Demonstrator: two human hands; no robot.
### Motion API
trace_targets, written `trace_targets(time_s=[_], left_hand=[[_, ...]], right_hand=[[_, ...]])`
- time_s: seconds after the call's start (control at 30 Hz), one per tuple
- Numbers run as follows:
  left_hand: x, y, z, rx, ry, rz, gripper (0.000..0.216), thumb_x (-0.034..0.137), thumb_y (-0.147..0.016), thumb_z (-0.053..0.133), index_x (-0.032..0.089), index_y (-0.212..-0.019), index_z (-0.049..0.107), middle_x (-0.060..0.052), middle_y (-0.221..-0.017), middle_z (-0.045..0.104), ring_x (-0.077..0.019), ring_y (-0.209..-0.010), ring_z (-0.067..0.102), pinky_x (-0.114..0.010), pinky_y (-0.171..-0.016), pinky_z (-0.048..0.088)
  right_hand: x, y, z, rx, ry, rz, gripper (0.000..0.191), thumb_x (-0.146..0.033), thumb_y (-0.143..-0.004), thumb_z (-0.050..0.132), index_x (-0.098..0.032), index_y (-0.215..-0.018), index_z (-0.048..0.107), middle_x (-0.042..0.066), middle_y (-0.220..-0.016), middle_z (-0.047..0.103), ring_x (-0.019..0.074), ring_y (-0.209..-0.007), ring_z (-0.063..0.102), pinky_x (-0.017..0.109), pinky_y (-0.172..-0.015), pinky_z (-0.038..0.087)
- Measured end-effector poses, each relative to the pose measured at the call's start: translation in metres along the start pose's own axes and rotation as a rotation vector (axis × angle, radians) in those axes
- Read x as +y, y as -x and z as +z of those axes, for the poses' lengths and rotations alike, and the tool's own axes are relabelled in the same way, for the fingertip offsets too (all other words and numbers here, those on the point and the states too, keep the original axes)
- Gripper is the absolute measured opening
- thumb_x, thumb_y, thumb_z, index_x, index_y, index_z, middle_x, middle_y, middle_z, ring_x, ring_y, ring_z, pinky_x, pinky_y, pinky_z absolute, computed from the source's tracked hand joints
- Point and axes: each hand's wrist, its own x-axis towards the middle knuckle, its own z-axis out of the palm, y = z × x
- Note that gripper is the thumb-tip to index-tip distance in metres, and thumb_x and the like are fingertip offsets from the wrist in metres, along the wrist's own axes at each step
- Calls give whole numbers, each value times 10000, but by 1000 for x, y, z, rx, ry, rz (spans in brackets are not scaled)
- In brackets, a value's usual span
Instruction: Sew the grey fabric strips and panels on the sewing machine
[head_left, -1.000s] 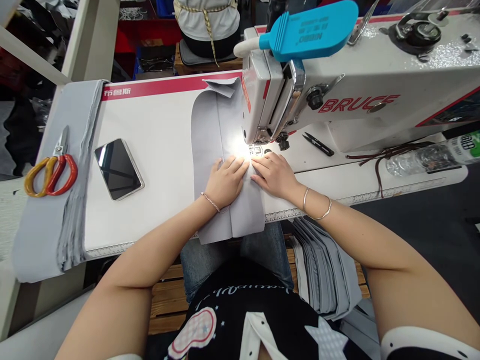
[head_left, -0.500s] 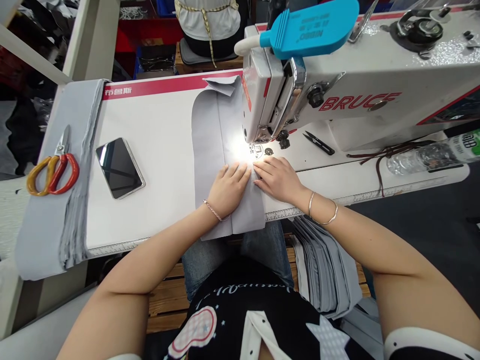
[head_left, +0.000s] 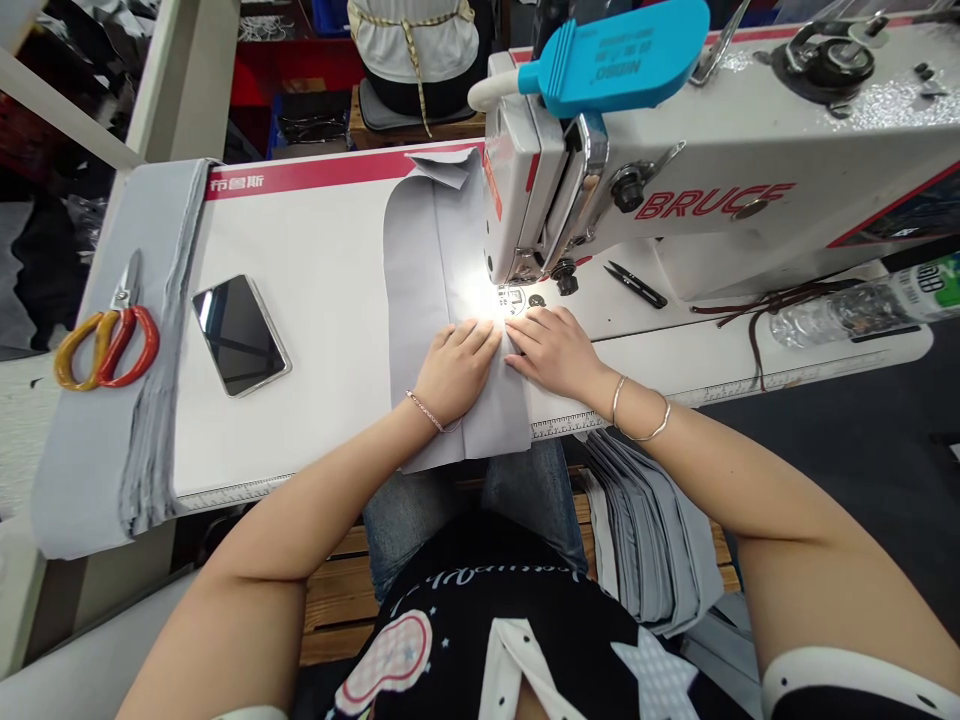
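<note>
A long grey fabric piece (head_left: 420, 290) with a lengthwise crease or seam lies on the sewing machine table, its right side under the lit needle area. My left hand (head_left: 459, 368) rests flat on this fabric, fingers stretched toward the needle. My right hand (head_left: 553, 352) is at the fabric's right edge, fingertips touching it just in front of the presser foot, thumb apart from the fingers. The white sewing machine (head_left: 720, 150) stands over the fabric's right side. Bright lamp glare hides the needle and the stitch line.
Left on the table are a phone (head_left: 240, 335) and scissors (head_left: 112, 340) on stacked grey fabric (head_left: 82, 460). Right are thread snips (head_left: 636, 286), brown cord (head_left: 759, 345) and a plastic bottle (head_left: 832, 312). More grey pieces (head_left: 652, 540) hang below the table edge. Another person (head_left: 420, 50) sits beyond.
The fabric's near edge has shifted slightly away from me, toward the machine. Both hands have moved forward a little with it, keeping nearly the same pose.
</note>
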Motion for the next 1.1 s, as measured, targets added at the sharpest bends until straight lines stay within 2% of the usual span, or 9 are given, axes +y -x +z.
trace_targets(time_s=[0.27, 0.47, 0.53, 0.67, 0.73, 0.87, 0.97, 1.03, 1.1], left_hand=[[-1, -5, 0, -28, -37, -20, 408, 207, -1017, 343, 109, -1372, 519, -127, -1446, 498, -293, -1345, 438, -484, -1072, 407], [20, 18, -7, -51, -116, 31, 386, 141, -986, 386, 87, -1327, 559, -150, -1393, 536, -316, -1310, 474, -439, -1047, 461], [34, 34, -11, -59, -101, 62, 388, 247, -980, 480, 73, -1315, 569, -155, -1377, 548, -325, -1294, 486, -431, -1040, 478], [56, 61, -10, -88, -83, 120, 755, 501, -814, 724, 44, -1378, 516, -183, -1443, 484, -387, -1341, 430, -487, -1090, 450], [59, 68, -5, -51, -98, 133, 675, 393, -835, 726, 49, -1377, 518, -175, -1445, 486, -383, -1349, 430, -492, -1098, 445], [54, 74, 2, 130, 53, 147, 375, 95, -913, 487, 40, -1264, 606, -153, -1323, 600, -334, -1288, 519, -439, -1057, 483], [46, 75, -1, 264, 399, -106, 297, 117, -920, 470, 92, -1119, 689, -103, -1074, 716, -240, -1020, 674, -323, -877, 553], [40, 74, -5, 339, 691, -490, 227, 286, -916, 568, 126, -902, 728, -54, -790, 714, -174, -723, 665, -253, -646, 523], [32, 71, -8, 417, 1024, -840, 312, 439, -836, 674, 134, -784, 715, -34, -683, 673, -150, -631, 615, -231, -566, 470]], right_hand=[[1, -3, 1, 5, -20, 31, 412, -378, -1003, 507, -85, -1274, 610, 117, -1304, 589, 305, -1150, 478, 452, -930, 350], [-11, 21, -5, 153, -173, 130, 250, -275, -994, 487, -157, -1090, 685, 65, -1219, 643, 250, -1120, 531, 417, -922, 414], [-18, 35, -5, 256, -256, 177, 236, -261, -993, 490, -160, -1069, 689, 65, -1190, 655, 231, -1101, 556, 406, -953, 439], [-32, 63, -2, 474, -405, 293, 199, -227, -981, 519, -161, -1048, 695, 82, -1143, 670, 218, -1078, 594, 398, -978, 482], [-37, 72, 1, 539, -458, 334, 185, -225, -975, 536, -161, -1041, 697, 90, -1115, 677, 223, -1057, 607, 407, -953, 502], [-42, 82, 4, 596, -525, 374, 172, -228, -974, 551, -170, -1041, 697, 87, -1093, 680, 226, -1053, 612, 415, -932, 515], [-44, 85, 5, 620, -554, 400, 168, -222, -975, 550, -176, -1046, 695, 80, -1084, 682, 220, -1048, 616, 413, -931, 519], [-44, 86, 6, 635, -566, 411, 167, -222, -976, 547, -180, -1046, 693, 75, -1075, 685, 217, -1034, 622, 414, -925, 521], [-44, 86, 6, 645, -568, 417, 167, -222, -977, 543, -179, -1037, 693, 73, -1066, 686, 218, -1023, 623, 414, -919, 520]])
